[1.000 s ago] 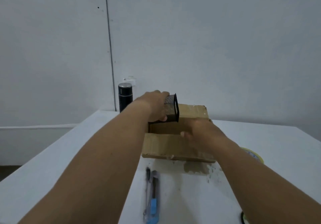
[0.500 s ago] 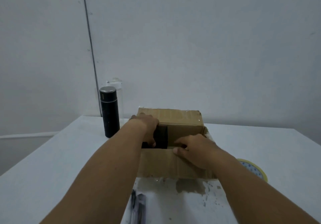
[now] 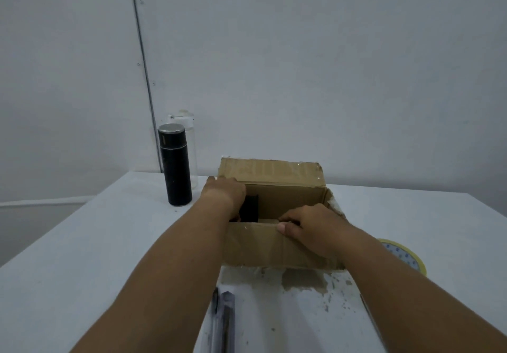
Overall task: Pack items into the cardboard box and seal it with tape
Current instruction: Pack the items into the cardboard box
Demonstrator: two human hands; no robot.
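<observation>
Both hands are at the cardboard box (image 3: 274,248) in the middle of the white counter (image 3: 82,243). Reaching down into the box's left end, the left hand (image 3: 223,196) has its fingers around a dark rectangular item (image 3: 250,208) standing upright against the left wall, long axis vertical; how firmly it grips is hidden by the wrist. Meanwhile the right hand (image 3: 307,228) pinches the top edge of the near wall, thumb outside and fingers curled inside, steadying the box. The far flap stands up, so the box is not yet closed. Left of the box stand a black flask (image 3: 175,169) and, just behind it, a clear bottle (image 3: 190,144), both nearer the left hand. A tape roll (image 3: 406,256) lies right of the box, nearer the right hand, and two pens (image 3: 223,322) lie in front.
</observation>
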